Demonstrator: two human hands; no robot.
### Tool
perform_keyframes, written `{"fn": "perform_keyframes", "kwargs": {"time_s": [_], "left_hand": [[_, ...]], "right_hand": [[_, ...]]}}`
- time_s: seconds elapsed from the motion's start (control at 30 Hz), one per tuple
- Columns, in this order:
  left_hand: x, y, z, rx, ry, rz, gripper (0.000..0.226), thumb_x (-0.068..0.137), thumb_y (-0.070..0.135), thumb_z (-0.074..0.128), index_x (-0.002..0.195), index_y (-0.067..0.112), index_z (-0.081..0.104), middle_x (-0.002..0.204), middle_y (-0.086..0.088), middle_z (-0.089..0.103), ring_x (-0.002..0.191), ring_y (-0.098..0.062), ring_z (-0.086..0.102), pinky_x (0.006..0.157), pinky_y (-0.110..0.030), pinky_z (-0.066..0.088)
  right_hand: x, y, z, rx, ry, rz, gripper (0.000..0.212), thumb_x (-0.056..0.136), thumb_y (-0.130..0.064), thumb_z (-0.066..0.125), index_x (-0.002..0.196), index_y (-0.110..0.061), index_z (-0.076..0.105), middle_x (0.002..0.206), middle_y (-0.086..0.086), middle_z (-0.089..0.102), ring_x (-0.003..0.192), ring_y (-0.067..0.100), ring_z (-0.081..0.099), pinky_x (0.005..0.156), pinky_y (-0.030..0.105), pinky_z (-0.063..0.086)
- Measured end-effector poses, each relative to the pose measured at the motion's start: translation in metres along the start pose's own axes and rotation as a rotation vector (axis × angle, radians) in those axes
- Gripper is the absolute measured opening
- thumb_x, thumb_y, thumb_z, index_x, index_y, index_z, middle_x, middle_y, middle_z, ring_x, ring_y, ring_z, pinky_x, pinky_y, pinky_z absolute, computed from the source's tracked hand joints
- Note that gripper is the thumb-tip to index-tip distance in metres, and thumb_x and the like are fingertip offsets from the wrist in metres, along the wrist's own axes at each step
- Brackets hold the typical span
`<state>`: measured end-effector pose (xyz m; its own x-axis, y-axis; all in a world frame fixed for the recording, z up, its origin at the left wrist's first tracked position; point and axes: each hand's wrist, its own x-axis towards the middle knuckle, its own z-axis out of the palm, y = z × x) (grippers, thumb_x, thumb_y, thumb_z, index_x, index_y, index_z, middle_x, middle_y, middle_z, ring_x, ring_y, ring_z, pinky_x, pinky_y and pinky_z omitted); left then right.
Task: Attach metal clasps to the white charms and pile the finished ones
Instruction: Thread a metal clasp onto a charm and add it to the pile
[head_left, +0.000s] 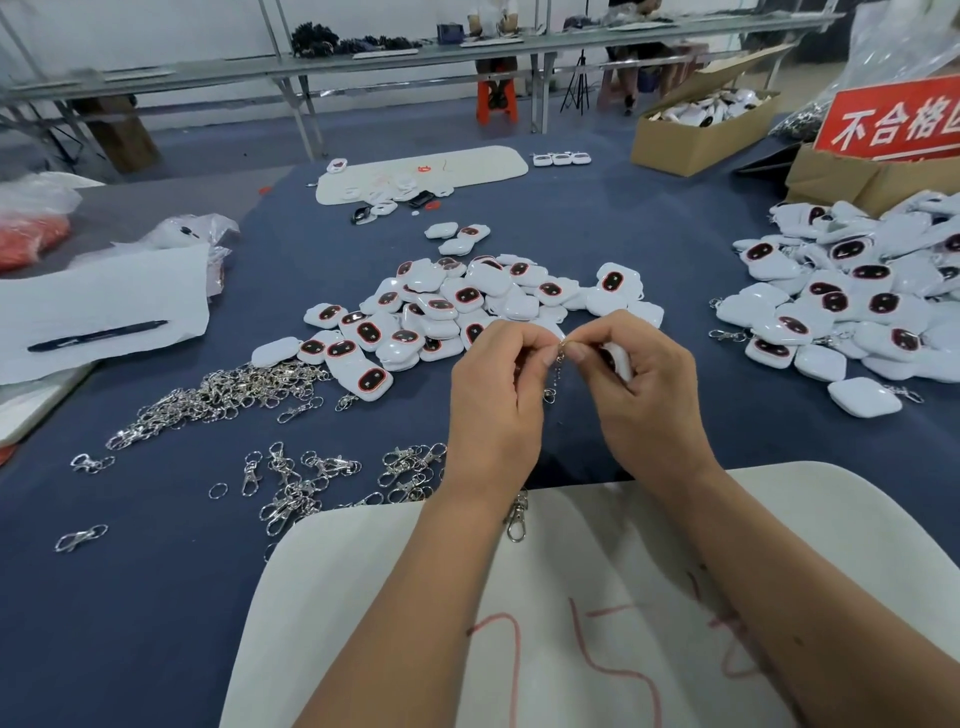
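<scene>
**Hands joined over a charm and its clasp**

Fingertips of both hands are brought together above the dark blue cloth-covered table (649, 218); the left hand (493, 395) is curled, thumb and forefinger pinching the top of a thin silver metal clasp (558, 364), whose short chain hangs down between the two hands; the right hand (644, 384) is likewise curled, its thumb and forefinger pinched at the same point, while a glossy white rounded-square plastic charm (618, 361) is held in its palm, only an edge and a dark patch of it being visible; how far the clasp is joined to the charm cannot be told.

Behind the hands a heap of loose white charms (447, 306) is spread at the table's centre; each is a shiny white cushion shape, many showing a black oval window rimmed in red, others lying blank side up. To the left a tangle of silver clasps with split rings (228, 389) is scattered, with more strewn nearer the front edge. At the right a larger pile of white charms with clasps attached (852, 301) is heaped, small silver hooks being seen at its edges. A pale board with red scribbled marks (395, 597) lies under the forearms, one clasp resting on it.
</scene>
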<state>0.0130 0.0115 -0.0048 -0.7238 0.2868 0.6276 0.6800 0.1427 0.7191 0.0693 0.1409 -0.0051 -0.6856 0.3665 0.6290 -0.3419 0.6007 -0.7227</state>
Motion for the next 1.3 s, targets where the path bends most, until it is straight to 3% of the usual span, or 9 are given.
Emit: {"fn": "perform_keyframes", "kwargs": {"time_s": [0.33,0.43,0.5,0.6,0.7,0.8,0.9,1.0,1.3], "left_hand": [[-0.002,0.001,-0.001,0.052,-0.005,-0.026,0.015,0.097,-0.003,0.055,0.088,0.007,0.061,0.08,0.005,0.061,0.074,-0.014,0.054,0.067,-0.023,0.043],[-0.002,0.002,-0.001,0.068,-0.007,-0.013,0.015,0.094,-0.004,0.054,0.087,0.008,0.059,0.08,0.003,0.06,0.074,-0.015,0.053,0.067,-0.024,0.043],[-0.003,0.001,-0.001,0.079,-0.018,-0.005,0.015,0.094,-0.005,0.054,0.086,0.008,0.058,0.081,0.001,0.061,0.076,-0.016,0.054,0.068,-0.028,0.044],[-0.004,-0.001,-0.002,0.108,-0.05,-0.001,0.015,0.094,-0.004,0.054,0.086,0.009,0.058,0.082,0.002,0.06,0.077,-0.016,0.054,0.069,-0.029,0.044],[-0.004,-0.002,-0.002,0.144,-0.098,-0.01,0.015,0.095,-0.001,0.055,0.086,0.01,0.058,0.082,0.003,0.059,0.077,-0.017,0.052,0.069,-0.03,0.043],[-0.004,-0.003,-0.001,0.154,-0.143,-0.019,0.015,0.095,0.0,0.055,0.085,0.011,0.058,0.082,0.004,0.059,0.077,-0.017,0.052,0.069,-0.03,0.043],[-0.004,-0.002,-0.001,0.15,-0.169,-0.025,0.015,0.095,0.0,0.055,0.086,0.012,0.058,0.082,0.007,0.058,0.077,-0.015,0.052,0.068,-0.027,0.04],[-0.004,-0.001,-0.001,0.143,-0.167,-0.032,0.016,0.096,0.001,0.054,0.086,0.013,0.058,0.082,0.008,0.058,0.077,-0.012,0.052,0.067,-0.026,0.041],[-0.004,-0.001,-0.001,0.164,-0.238,0.013,0.017,0.096,0.001,0.052,0.087,0.014,0.056,0.081,0.007,0.055,0.077,-0.014,0.05,0.067,-0.026,0.04]], "right_hand": [[-0.001,-0.001,0.002,-0.005,-0.054,-0.035,0.008,0.095,-0.002,0.07,0.089,-0.006,0.073,0.085,0.002,0.071,0.082,0.021,0.065,0.075,0.033,0.052],[-0.001,-0.002,0.003,0.023,0.01,-0.004,0.008,0.098,-0.006,0.067,0.093,-0.01,0.073,0.087,-0.002,0.071,0.084,0.015,0.065,0.077,0.023,0.048],[0.001,0.001,0.002,0.046,0.073,0.088,0.008,0.101,-0.018,0.062,0.098,-0.02,0.068,0.083,-0.01,0.065,0.076,0.009,0.058,0.074,0.019,0.044],[0.004,0.007,0.001,0.243,0.058,0.353,0.019,0.096,-0.02,0.056,0.111,-0.031,0.054,0.087,-0.003,0.049,0.074,0.018,0.044,0.069,0.034,0.042],[0.006,0.009,0.003,0.394,0.056,0.454,0.035,0.1,0.006,0.046,0.122,-0.021,0.044,0.107,0.006,0.06,0.088,0.02,0.064,0.08,0.035,0.053],[0.005,0.008,0.005,0.53,0.05,0.439,0.017,0.11,-0.007,0.04,0.124,-0.015,0.042,0.126,0.014,0.068,0.109,0.022,0.074,0.088,0.034,0.062],[0.006,0.01,0.003,0.421,0.108,0.424,0.009,0.113,-0.024,0.036,0.114,-0.018,0.043,0.114,0.006,0.076,0.073,0.026,0.077,0.055,0.029,0.057],[0.006,0.013,0.002,0.307,0.133,0.441,0.018,0.112,-0.033,0.038,0.102,-0.019,0.042,0.092,0.004,0.079,0.043,0.021,0.052,0.043,0.023,0.04],[0.008,0.018,-0.004,0.458,0.123,0.512,0.015,0.1,-0.007,0.065,0.11,-0.013,0.075,0.097,0.005,0.075,0.089,0.013,0.071,0.083,0.025,0.057]]}}
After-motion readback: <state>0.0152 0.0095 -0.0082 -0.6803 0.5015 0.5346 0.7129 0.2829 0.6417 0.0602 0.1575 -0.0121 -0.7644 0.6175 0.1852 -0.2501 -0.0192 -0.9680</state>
